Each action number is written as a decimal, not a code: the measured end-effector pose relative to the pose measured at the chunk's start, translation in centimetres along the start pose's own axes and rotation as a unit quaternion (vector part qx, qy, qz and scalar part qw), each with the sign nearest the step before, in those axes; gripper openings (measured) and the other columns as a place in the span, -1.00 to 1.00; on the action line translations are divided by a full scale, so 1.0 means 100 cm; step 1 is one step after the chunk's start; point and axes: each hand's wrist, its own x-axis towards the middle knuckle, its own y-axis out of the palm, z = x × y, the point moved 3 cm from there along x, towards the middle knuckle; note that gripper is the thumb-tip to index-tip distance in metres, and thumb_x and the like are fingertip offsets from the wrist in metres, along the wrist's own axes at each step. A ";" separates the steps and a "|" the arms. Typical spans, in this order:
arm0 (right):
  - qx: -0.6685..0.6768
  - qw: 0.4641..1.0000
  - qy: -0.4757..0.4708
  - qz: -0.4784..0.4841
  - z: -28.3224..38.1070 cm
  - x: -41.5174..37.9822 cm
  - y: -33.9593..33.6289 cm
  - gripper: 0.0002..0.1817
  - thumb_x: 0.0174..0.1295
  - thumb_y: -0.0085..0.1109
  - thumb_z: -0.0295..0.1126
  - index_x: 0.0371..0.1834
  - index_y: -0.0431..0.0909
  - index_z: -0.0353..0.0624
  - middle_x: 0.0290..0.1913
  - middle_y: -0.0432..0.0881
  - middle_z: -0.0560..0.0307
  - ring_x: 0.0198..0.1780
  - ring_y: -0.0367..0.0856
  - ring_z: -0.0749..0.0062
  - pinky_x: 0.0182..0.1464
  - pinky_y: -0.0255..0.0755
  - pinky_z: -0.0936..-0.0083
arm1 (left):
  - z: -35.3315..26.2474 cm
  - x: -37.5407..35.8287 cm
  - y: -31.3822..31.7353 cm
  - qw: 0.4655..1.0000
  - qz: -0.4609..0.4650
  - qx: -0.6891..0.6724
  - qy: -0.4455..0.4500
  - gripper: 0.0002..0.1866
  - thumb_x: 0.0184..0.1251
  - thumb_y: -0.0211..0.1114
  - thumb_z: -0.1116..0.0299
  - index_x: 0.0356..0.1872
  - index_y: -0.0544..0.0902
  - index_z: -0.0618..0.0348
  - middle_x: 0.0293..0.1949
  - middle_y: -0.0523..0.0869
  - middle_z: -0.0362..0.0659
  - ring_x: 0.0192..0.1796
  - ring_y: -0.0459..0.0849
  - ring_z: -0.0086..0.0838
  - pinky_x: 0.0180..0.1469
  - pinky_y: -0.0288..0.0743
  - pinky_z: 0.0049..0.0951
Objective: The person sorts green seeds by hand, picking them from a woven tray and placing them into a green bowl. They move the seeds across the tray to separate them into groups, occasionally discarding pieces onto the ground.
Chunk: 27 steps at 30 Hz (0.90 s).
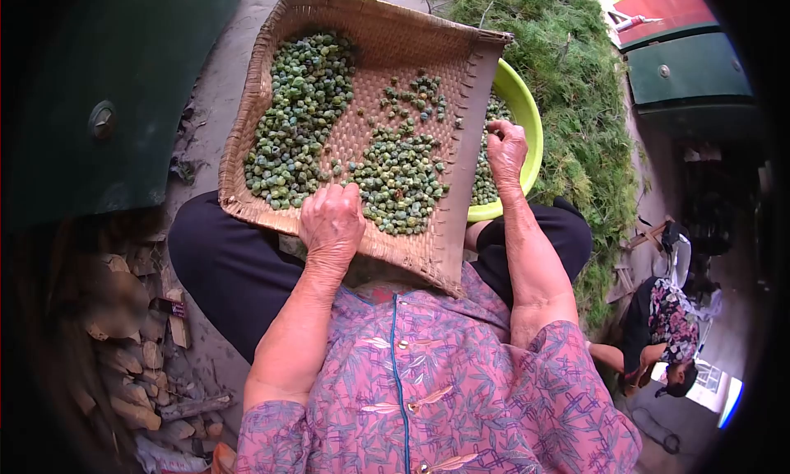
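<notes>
A woven winnowing basket (329, 149) lies tilted across my lap, with small round green fruits in it. One large heap of fruits (300, 116) is on the left side, and a smaller heap (399, 174) sits nearer the right edge. My left hand (333, 219) is at the near rim, fingers curled down by the smaller heap; its fingertips are hidden. Over a lime-green basin (533, 141) beside the basket, my right hand (506, 155) has its fingers pressed together. What it pinches, if anything, is too small to tell. More green fruits (483, 182) lie in the basin.
Cut leafy green branches (568, 104) are piled on the right. Chopped firewood (136, 375) lies at lower left, below a dark green cabinet (82, 87). Another person (671, 326) in a floral top is at far right, near a red and green cabinet (687, 67).
</notes>
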 end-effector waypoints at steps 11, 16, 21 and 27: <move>-0.061 0.995 -0.064 0.036 0.036 0.004 0.050 -0.81 0.00 0.24 -0.41 -0.27 0.63 -0.08 -0.24 0.52 0.00 -0.10 0.52 0.09 0.00 0.40 0.27 | -0.001 -0.001 -0.001 1.000 -0.010 0.003 0.000 -0.90 0.02 0.30 0.39 -0.39 0.60 0.06 -0.42 0.64 -0.18 -0.31 0.62 -0.30 -0.24 0.46 -0.28; -0.079 0.992 -0.049 0.084 0.025 0.002 0.047 -0.89 0.06 0.09 -0.46 -0.36 0.59 -0.10 -0.26 0.49 -0.05 -0.13 0.53 0.03 -0.07 0.44 0.21 | -0.002 0.000 -0.001 0.999 -0.044 -0.004 0.022 -0.91 0.01 0.28 0.40 -0.55 0.53 0.09 -0.52 0.57 -0.15 -0.38 0.61 -0.29 -0.32 0.44 -0.28; -0.116 0.992 -0.040 -0.008 0.000 -0.001 0.005 -0.87 0.04 0.09 -0.49 -0.35 0.60 -0.11 -0.24 0.49 -0.07 -0.14 0.53 0.04 -0.06 0.42 0.22 | -0.003 0.000 -0.002 0.999 -0.046 0.001 0.016 -0.90 0.01 0.29 0.40 -0.56 0.53 0.09 -0.52 0.58 -0.15 -0.38 0.61 -0.29 -0.32 0.44 -0.27; 0.025 0.991 -0.075 0.111 0.026 -0.021 0.023 -0.82 0.01 0.24 -0.39 -0.28 0.62 -0.11 -0.25 0.53 -0.03 -0.16 0.55 0.04 -0.08 0.43 0.22 | -0.004 0.000 -0.003 0.998 -0.052 -0.001 0.019 -0.90 -0.01 0.30 0.40 -0.57 0.54 0.09 -0.52 0.59 -0.15 -0.38 0.62 -0.29 -0.31 0.45 -0.27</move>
